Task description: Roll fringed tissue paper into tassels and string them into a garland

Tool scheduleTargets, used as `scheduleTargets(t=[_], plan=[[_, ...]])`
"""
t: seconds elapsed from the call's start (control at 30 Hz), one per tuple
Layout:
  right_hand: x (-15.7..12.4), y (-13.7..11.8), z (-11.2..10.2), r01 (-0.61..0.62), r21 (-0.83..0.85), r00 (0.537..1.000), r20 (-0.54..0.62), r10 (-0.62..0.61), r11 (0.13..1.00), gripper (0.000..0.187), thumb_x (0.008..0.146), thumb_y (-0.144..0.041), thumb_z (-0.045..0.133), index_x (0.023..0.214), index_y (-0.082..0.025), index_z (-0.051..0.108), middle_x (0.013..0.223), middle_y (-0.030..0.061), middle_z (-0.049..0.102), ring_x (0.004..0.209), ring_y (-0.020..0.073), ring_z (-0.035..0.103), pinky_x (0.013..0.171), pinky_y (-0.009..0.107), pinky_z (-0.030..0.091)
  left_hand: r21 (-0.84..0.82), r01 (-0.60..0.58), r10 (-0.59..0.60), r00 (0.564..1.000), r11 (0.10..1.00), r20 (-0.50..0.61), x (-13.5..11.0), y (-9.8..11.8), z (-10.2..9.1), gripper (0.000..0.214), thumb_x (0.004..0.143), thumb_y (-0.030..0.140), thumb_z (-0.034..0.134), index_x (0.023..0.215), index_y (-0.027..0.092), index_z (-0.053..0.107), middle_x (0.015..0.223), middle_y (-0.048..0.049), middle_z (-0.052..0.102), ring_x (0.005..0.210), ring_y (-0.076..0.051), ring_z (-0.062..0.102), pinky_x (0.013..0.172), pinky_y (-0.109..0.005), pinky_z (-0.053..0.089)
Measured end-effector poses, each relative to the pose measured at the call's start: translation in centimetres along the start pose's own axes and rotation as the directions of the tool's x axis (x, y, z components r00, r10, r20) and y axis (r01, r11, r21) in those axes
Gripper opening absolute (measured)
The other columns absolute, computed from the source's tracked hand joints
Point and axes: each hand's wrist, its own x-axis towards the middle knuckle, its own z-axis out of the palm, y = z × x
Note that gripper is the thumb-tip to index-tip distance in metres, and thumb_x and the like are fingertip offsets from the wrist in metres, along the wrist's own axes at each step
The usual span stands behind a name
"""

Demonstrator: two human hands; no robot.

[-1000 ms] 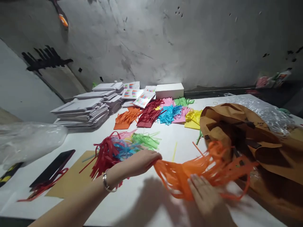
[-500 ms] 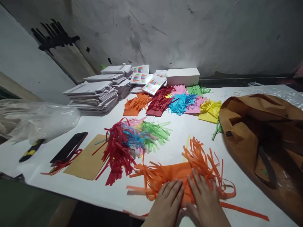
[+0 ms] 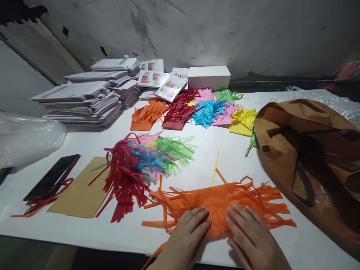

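Orange fringed tissue paper point(image 3: 216, 200) lies spread near the table's front edge, its cut strips fanning out to both sides. My left hand point(image 3: 191, 228) rests on its left part, fingers stretched out and lying flat. On the right part lies my right hand point(image 3: 250, 232), also flat with fingers extended. A thin yellow strip point(image 3: 215, 168) sticks out behind the orange paper. To the left is a heap of fringed tissue, with a dark red bunch point(image 3: 123, 172) over blue strips point(image 3: 149, 155) and green strips point(image 3: 177, 148).
A tan card point(image 3: 81, 191) and a black phone point(image 3: 53, 176) lie at left. Stacked white packets point(image 3: 81, 93), a white box point(image 3: 209, 77) and folded fringe bundles, including a yellow one point(image 3: 243, 122), stand along the back. A brown bag point(image 3: 281, 157) covers the right side.
The orange fringe on the right, bunched up before, now spreads out flat to the right. My right hand has shifted slightly right. The view has tilted and moved closer.
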Motion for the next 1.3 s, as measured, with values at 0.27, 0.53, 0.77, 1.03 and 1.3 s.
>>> scheduleTargets(t=[0.27, 0.53, 0.77, 1.03, 1.3], plan=[[-0.2, -1.2, 3.2, 0.013, 0.133, 1.000, -0.028, -0.009, 0.991, 0.034, 0.097, -0.001, 0.038, 0.104, -0.009, 0.071, 0.101, 0.0083, 0.077, 0.103, 0.0197, 0.070, 0.119, 0.042, 0.031, -0.009, 0.108, -0.107, 0.992, 0.994, 0.065, -1.1, 0.7, -0.7, 0.036, 0.095, 0.026, 0.057, 0.130, 0.017, 0.060, 0.139, -0.0144, 0.063, 0.135, -0.031, 0.052, 0.110, -0.050, 0.046], [-0.9, -0.6, 3.3, -0.023, 0.190, 1.000, -0.003, 0.024, 0.982, 0.029, 0.096, -0.005, 0.046, 0.116, -0.013, 0.065, 0.108, 0.0079, 0.075, 0.110, 0.0219, 0.067, 0.107, 0.039, 0.044, 0.065, 0.185, -0.171, 0.968, 0.981, -0.182, 0.0, 1.9, 1.3, 0.031, 0.098, 0.037, 0.052, 0.120, 0.019, 0.065, 0.117, -0.0116, 0.074, 0.115, -0.031, 0.063, 0.101, -0.051, 0.044], [0.7, -0.9, 3.6, -0.393, 0.292, 0.919, 0.166, 0.359, 0.872, 0.018, 0.101, -0.016, 0.046, 0.094, -0.024, 0.061, 0.079, 0.0010, 0.064, 0.071, 0.0186, 0.061, 0.067, 0.032, 0.049, -0.078, 0.310, -0.315, 0.946, 0.948, -0.073, 1.8, 1.5, -0.8, 0.028, 0.097, 0.015, 0.043, 0.100, 0.022, 0.069, 0.100, -0.0073, 0.077, 0.089, -0.025, 0.067, 0.078, -0.041, 0.050], [4.8, 1.6, 5.5, -0.424, 0.027, 0.876, 0.266, 0.402, 0.905, 0.021, 0.097, -0.017, 0.051, 0.078, -0.024, 0.051, 0.062, -0.0054, 0.061, 0.047, 0.0154, 0.057, 0.045, 0.028, 0.034, 0.272, 0.567, -0.629, 0.691, 0.777, 0.356, 7.4, -1.1, -4.1, 0.029, 0.098, 0.024, 0.045, 0.081, 0.018, 0.068, 0.081, -0.0112, 0.075, 0.075, -0.027, 0.071, 0.064, -0.033, 0.049], [5.6, 0.6, 4.6, -0.176, 0.114, 0.984, 0.005, 0.177, 0.978, 0.027, 0.096, -0.006, 0.040, 0.101, -0.017, 0.065, 0.098, 0.0094, 0.070, 0.097, 0.0249, 0.062, 0.101, 0.046, 0.038, 0.331, 0.550, -0.642, 0.669, 0.767, 0.374, 8.6, -2.2, -3.8, 0.031, 0.098, 0.026, 0.045, 0.079, 0.016, 0.067, 0.075, -0.0124, 0.074, 0.067, -0.025, 0.070, 0.060, -0.032, 0.046]])
